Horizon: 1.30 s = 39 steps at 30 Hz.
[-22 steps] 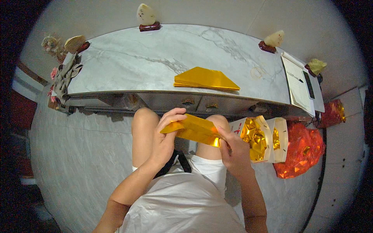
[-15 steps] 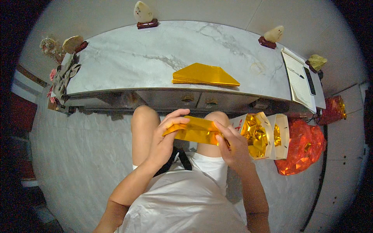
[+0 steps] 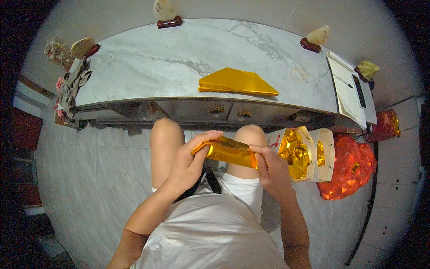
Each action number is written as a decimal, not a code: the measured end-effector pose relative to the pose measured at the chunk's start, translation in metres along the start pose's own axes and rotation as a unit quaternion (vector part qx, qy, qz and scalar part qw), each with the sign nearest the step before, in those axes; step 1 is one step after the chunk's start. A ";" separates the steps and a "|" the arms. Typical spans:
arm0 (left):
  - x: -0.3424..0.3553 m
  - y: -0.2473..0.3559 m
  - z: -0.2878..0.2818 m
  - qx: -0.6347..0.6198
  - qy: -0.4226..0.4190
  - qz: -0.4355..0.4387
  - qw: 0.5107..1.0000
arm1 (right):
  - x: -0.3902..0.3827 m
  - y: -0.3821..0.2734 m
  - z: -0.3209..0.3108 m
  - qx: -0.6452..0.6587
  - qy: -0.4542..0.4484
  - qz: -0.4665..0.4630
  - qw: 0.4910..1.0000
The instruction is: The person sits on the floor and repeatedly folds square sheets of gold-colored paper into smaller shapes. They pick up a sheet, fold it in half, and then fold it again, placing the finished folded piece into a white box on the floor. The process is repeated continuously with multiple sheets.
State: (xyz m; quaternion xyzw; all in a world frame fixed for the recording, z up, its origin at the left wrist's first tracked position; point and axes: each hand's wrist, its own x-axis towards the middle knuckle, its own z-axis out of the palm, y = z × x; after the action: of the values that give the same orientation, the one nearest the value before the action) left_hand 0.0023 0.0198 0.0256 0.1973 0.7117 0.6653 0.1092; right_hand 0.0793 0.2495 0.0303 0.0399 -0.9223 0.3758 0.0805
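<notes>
Between my two hands, above my lap, a folded piece of gold foil paper (image 3: pixel 230 153) is stretched out sideways. My left hand (image 3: pixel 191 154) grips its left end, fingers along the top and thumb beneath. At the right end, my right hand (image 3: pixel 271 165) pinches the foil paper between thumb and fingers. The piece looks narrow and boxy, with a raised fold along its length. Beyond it, a flat stack of gold foil sheets (image 3: pixel 237 82) lies near the front edge of the marble-topped cabinet (image 3: pixel 143 67).
To my right stand white paper bags (image 3: pixel 326 166) with crumpled gold foil pieces (image 3: pixel 295 152), beside a red shiny bag (image 3: pixel 351 168). On the cabinet's right lie a notebook (image 3: pixel 345 92) with a pen and a black phone (image 3: pixel 359 92). Ornamental stones (image 3: pixel 318 36) stand along the back; grey cloth (image 3: pixel 75 89) lies left.
The foil paper in my hands has become narrower and more boxy as its near side turned up. My left thumb has moved under its near edge; my right fingers have shifted slightly.
</notes>
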 end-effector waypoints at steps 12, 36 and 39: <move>-0.011 -0.016 0.013 0.103 0.048 0.005 0.993 | 0.003 -0.008 0.013 -0.040 0.018 0.034 0.998; -0.013 -0.027 0.032 0.150 -0.086 0.011 0.985 | -0.065 0.099 -0.001 -0.071 0.148 0.229 0.959; -0.013 -0.028 0.031 0.153 -0.080 -0.001 0.985 | -0.076 0.124 -0.035 0.058 0.226 0.317 0.919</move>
State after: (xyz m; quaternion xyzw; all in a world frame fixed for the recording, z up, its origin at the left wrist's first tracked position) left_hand 0.0233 0.0415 -0.0067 0.2633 0.7942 0.5309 0.1347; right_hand 0.1420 0.3638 -0.0434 -0.3356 -0.8206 0.4335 0.1614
